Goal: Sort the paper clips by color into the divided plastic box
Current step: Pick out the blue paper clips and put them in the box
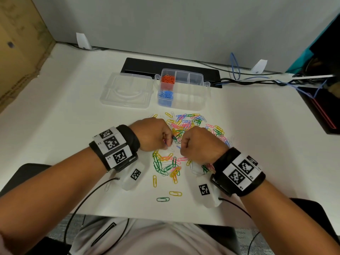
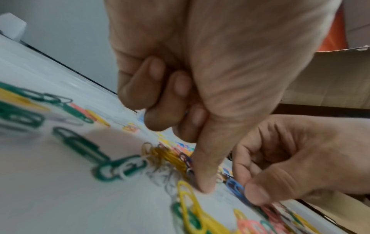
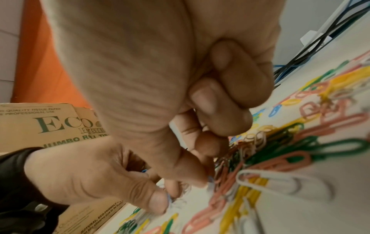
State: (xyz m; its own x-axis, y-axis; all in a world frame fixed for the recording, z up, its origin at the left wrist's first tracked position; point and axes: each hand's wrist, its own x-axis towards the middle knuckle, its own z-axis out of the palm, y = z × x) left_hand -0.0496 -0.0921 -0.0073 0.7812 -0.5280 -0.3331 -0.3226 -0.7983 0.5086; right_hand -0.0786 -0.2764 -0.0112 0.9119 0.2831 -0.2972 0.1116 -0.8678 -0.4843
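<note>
Working from the left: the lid (image 1: 127, 92) lies open beside the divided plastic box (image 1: 191, 102), whose left compartments hold orange clips (image 1: 167, 79) and blue clips (image 1: 166, 94). The mixed paper clips (image 1: 184, 126) lie on the table (image 1: 64, 126) just in front. The left hand (image 1: 152, 134) is curled knuckles-up, pinching clips whose colour I cannot tell; the right hand (image 1: 200, 143), also curled, pinches a blue clip (image 2: 235, 188) against the table (blurred). Clips here tangle and interlock, so I judge a lift could drag along a wrong colour or drop one.
</note>
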